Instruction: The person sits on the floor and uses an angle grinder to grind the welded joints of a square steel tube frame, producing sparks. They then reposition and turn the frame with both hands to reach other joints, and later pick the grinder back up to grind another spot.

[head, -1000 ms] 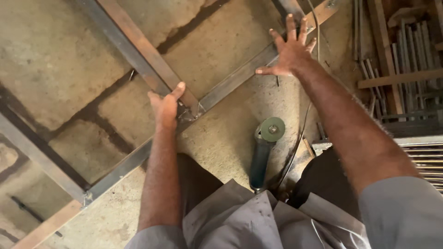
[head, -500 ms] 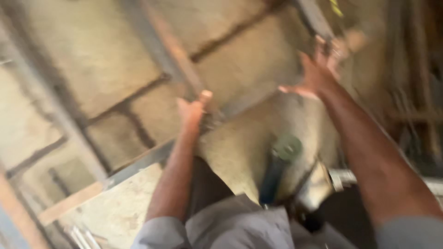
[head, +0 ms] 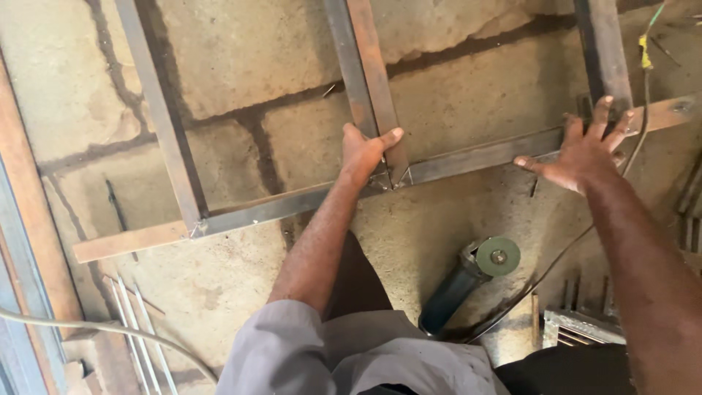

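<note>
Steel frame (head: 468,157) mid-frame looks stiff, heavy; our left hand (head: 363,155) grips its joint, right hand (head: 585,150) rests splayed, gripping nothing.

Both hands press on a steel frame (head: 307,201), left hand (head: 363,155) at its middle joint, right hand (head: 583,150) at the corner, an angle grinder (head: 468,281) below them.
</note>
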Demonstrator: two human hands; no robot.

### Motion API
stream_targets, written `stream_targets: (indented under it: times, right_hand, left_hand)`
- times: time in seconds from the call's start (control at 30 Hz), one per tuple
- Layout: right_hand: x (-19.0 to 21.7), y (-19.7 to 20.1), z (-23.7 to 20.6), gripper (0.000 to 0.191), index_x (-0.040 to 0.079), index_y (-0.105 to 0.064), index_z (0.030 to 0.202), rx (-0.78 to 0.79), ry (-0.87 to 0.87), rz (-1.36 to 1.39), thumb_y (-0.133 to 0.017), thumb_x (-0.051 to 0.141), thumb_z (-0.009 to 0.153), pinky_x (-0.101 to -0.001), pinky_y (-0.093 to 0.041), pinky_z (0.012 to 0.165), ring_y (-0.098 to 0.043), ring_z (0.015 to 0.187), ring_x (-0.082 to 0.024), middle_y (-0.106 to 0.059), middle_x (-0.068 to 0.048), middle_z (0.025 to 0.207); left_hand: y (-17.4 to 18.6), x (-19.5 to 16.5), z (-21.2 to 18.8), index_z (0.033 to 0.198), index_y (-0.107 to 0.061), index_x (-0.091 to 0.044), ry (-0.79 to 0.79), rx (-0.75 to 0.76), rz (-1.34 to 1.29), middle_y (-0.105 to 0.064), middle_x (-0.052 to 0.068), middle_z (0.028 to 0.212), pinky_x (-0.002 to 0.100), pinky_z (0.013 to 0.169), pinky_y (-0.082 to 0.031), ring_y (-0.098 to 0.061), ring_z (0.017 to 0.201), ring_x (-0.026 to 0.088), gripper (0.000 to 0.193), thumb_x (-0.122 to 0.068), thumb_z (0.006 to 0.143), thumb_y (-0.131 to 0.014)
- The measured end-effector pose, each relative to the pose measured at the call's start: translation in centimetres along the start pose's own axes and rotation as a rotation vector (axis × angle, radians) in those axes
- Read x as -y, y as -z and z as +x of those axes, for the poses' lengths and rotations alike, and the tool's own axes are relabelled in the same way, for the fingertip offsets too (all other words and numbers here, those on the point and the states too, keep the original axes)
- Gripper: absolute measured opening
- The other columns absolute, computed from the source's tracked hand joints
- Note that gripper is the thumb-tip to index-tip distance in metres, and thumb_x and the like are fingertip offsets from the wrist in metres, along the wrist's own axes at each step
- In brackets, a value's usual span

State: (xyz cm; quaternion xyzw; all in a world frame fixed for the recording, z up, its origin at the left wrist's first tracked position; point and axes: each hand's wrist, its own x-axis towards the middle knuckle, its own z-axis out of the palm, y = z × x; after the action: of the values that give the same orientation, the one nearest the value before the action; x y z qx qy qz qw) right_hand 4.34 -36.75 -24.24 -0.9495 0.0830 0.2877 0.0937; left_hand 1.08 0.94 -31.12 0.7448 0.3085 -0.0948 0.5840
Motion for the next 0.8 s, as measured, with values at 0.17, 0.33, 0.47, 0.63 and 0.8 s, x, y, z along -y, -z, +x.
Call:
stream_targets:
  times: [0.17, 0.33, 0.47, 0.63, 0.8]
  right_hand:
    - [-1.7, -1.7, 0.2, 0.137, -0.011, -0.027, 0.161, -0.103, 0.201, -0.546, -0.064, 0.092, 0.079, -0.0796, -0.009, 0.121, 0.018, 0.158, -0.048, -0.015, -0.025, 0.171]
    - [-5.9, -6.7, 3.2, 0.117, -0.008, -0.034, 0.159, 0.055, 0.017, 0.062, -0.070, 0.073, 0.083, -0.0707, -0.036, 0.107, -0.032, 0.143, -0.054, -0.034, -0.038, 0.156]
    - [-9.4, -8.2, 4.4, 0.090, -0.016, -0.053, 0.141, -0.017, 0.333, 0.152, -0.079, 0.056, 0.093, -0.0566, -0.051, 0.110, -0.061, 0.132, -0.048, -0.062, -0.039, 0.132]
    - [-9.2, -7.5, 3.2, 0.081, -0.011, -0.059, 0.136, -0.085, 0.366, 0.125, -0.084, 0.053, 0.093, -0.0579, -0.053, 0.101, -0.063, 0.120, -0.050, -0.064, -0.037, 0.127]
    - [-8.4, -6.8, 2.8, 0.093, -0.013, -0.048, 0.144, -0.068, 0.331, 0.225, -0.085, 0.052, 0.089, -0.0584, -0.047, 0.106, -0.057, 0.128, -0.049, -0.058, -0.038, 0.133]
  left_hand:
    - [-0.1, 0.8, 0.4, 0.130, -0.042, 0.013, -0.008, 0.036, -0.042, -0.067, 0.025, 0.122, 0.043, 0.092, -0.058, -0.069, 0.110, 0.033, 0.100, -0.036, 0.061, -0.095]
    - [-0.3, 1.6, -0.1, 0.124, -0.046, 0.015, -0.034, 0.030, -0.078, -0.070, 0.026, 0.115, 0.038, 0.085, -0.063, -0.074, 0.101, 0.030, 0.094, -0.034, 0.062, -0.095]
    - [0.0, 0.8, -0.5, 0.123, -0.046, 0.016, -0.046, 0.047, -0.106, -0.070, 0.027, 0.112, 0.038, 0.083, -0.064, -0.075, 0.098, 0.031, 0.092, -0.035, 0.063, -0.094]
    - [-0.2, 0.5, -0.9, 0.124, -0.046, 0.016, -0.128, 0.000, -0.085, -0.070, 0.024, 0.109, 0.037, 0.085, -0.061, -0.074, 0.097, 0.030, 0.094, -0.037, 0.064, -0.095]
    - [-1.0, 1.9, -0.2, 0.122, -0.047, 0.015, -0.126, -0.069, 0.019, -0.071, 0.021, 0.099, 0.038, 0.081, -0.061, -0.073, 0.090, 0.028, 0.096, -0.044, 0.062, -0.094]
